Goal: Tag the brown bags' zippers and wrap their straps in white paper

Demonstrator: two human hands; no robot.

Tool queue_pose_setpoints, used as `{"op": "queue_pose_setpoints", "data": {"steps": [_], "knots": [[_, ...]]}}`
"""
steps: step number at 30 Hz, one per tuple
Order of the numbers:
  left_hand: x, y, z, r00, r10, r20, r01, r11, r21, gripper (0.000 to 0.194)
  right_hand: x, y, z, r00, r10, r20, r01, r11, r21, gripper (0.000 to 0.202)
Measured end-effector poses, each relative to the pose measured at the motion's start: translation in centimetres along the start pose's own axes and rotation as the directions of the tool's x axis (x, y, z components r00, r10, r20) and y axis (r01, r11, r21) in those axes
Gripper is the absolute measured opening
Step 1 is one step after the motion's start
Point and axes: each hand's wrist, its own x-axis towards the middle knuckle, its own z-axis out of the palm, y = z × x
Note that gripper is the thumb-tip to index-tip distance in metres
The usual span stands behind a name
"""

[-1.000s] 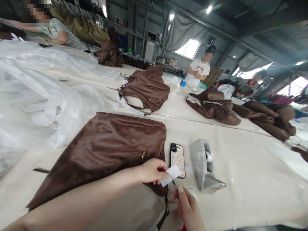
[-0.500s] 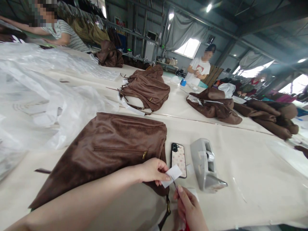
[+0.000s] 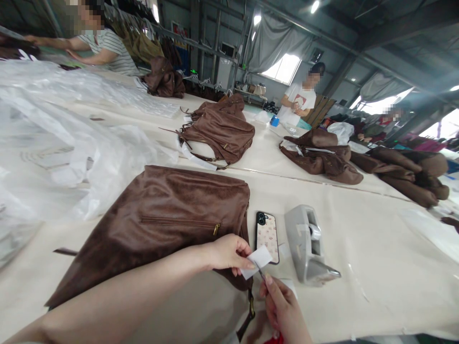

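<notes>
My left hand (image 3: 231,253) pinches a small white paper slip (image 3: 261,256) between thumb and fingers, above the edge of a large brown leather-look bag (image 3: 172,205) with a brass zip. My right hand (image 3: 281,301) is closed on what looks like a pair of scissors (image 3: 260,273). Their thin dark blade end meets the lower edge of the slip, and a red part shows below the palm; most of them is hidden by the fingers. Just beyond the slip lies a phone (image 3: 267,236) in a patterned case. The bag's strap with a brass buckle (image 3: 251,306) hangs between my hands.
A grey tape dispenser (image 3: 308,243) stands right of the phone. Clear plastic sheeting (image 3: 89,157) covers the left of the table (image 3: 376,239). More brown bags (image 3: 222,129) lie further back. One person (image 3: 111,50) works at the far left, another (image 3: 297,98) stands behind the table.
The view has shifted slightly. My hands keep almost the same pose at the paper slip. The person at the far left has moved their arms a little.
</notes>
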Motion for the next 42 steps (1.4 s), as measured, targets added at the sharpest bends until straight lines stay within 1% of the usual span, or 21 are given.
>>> {"op": "queue_pose_setpoints", "data": {"steps": [4, 9, 13, 16, 22, 27, 30, 39, 42], "knots": [[0.1, -0.1, -0.1, 1.0, 0.0, 0.011, 0.0, 1.0, -0.018, 0.052, 0.1, 0.2, -0.1, 1.0, -0.012, -0.002, 0.012, 1.0, -0.007, 0.056], [0.3, -0.2, -0.1, 0.999, -0.006, 0.036, 0.007, 1.0, -0.028, 0.057, 0.5, 0.3, -0.3, 0.999, 0.017, 0.041, -0.016, 1.0, -0.023, 0.06], [0.3, -0.3, -0.1, 0.999, -0.002, 0.034, 0.003, 0.999, -0.034, 0.06, 0.7, 0.4, -0.1, 1.0, 0.014, 0.026, -0.013, 1.0, -0.019, 0.06], [0.3, -0.4, -0.1, 0.999, 0.0, 0.034, 0.001, 0.999, -0.036, 0.058, 0.7, 0.6, 0.1, 1.0, 0.011, 0.014, -0.011, 1.0, -0.003, 0.059], [0.4, -0.6, -0.2, 0.999, 0.008, 0.045, -0.006, 0.999, -0.043, 0.053, 0.8, 0.7, 0.0, 0.999, 0.029, 0.028, -0.029, 0.999, 0.017, 0.058], [0.6, -0.9, -0.2, 0.999, -0.002, 0.047, 0.005, 0.998, -0.067, 0.065, 0.9, 0.7, 0.3, 0.998, 0.034, 0.046, -0.034, 0.999, 0.005, 0.058], [0.6, -1.0, -0.2, 0.998, 0.001, 0.055, 0.002, 0.999, -0.051, 0.068, 1.0, 0.6, 0.6, 0.998, 0.038, 0.044, -0.039, 0.999, 0.015, 0.059], [0.6, -1.2, -0.3, 0.998, 0.011, 0.056, -0.007, 0.998, -0.063, 0.063, 0.9, 0.6, 0.7, 0.999, 0.038, 0.026, -0.038, 0.999, 0.001, 0.058], [0.6, -1.2, -0.3, 0.998, 0.011, 0.064, -0.007, 0.998, -0.058, 0.063, 1.0, 0.8, 0.9, 0.998, 0.06, 0.011, -0.06, 0.998, 0.0, 0.059]]}}
